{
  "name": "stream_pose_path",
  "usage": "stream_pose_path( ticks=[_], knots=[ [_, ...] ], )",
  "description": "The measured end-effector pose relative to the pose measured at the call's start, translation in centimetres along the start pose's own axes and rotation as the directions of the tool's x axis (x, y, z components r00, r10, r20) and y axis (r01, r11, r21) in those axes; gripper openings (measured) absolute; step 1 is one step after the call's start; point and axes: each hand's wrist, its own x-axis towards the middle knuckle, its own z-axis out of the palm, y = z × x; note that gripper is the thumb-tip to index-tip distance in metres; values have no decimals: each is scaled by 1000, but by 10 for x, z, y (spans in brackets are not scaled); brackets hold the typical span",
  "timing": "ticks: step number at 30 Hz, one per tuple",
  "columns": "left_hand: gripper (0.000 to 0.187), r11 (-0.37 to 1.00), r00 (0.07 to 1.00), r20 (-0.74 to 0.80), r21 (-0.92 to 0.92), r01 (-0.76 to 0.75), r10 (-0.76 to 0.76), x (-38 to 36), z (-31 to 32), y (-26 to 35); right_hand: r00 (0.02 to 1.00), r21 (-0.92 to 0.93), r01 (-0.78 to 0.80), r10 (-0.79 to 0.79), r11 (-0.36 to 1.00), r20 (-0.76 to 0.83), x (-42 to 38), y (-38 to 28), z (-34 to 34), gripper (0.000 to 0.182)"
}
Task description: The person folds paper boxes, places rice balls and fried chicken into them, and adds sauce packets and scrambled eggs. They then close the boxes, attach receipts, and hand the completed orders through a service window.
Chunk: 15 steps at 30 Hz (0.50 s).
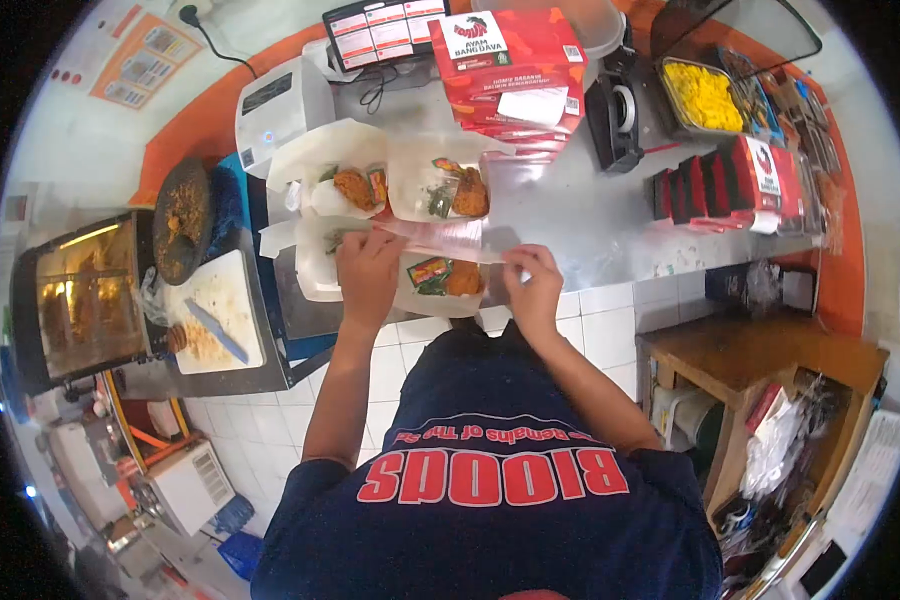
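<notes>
A thin, see-through plastic sheet [445, 238] stretches between my two hands, over the open food boxes. My left hand [368, 272] pinches its left end, and my right hand [532, 283] pinches its right end. Below the sheet, one white paper box [410, 298] holds a piece of fried chicken [464, 279], green leaves and a sauce sachet [429, 270]. Two more open boxes behind hold fried chicken [352, 188] with sachets and greens. My left hand partly hides the box under it.
Red printed cartons [515, 75] are piled at the back, with a tape dispenser [615, 120] beside them. More red boxes [735, 185] stand at the right. A yellow-filled tray [703, 95] is behind. On the left, a knife [217, 332] lies on a cutting board [195, 290] near a stone mortar [183, 220].
</notes>
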Motion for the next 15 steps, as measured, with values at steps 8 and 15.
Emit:
stream_pose_path(
  ticks=[8, 15],
  knots=[
    [27, 965, 999, 40, -259, 43, -34, -85, 44, -1, 943, -150, -38, -14, 988, -332, -50, 33, 6, 20],
    [22, 493, 869, 184, -761, 421, -459, -120, 135, 0, 973, -147, -136, 104, 980, -208, -58, 48, 30, 10]
  ],
)
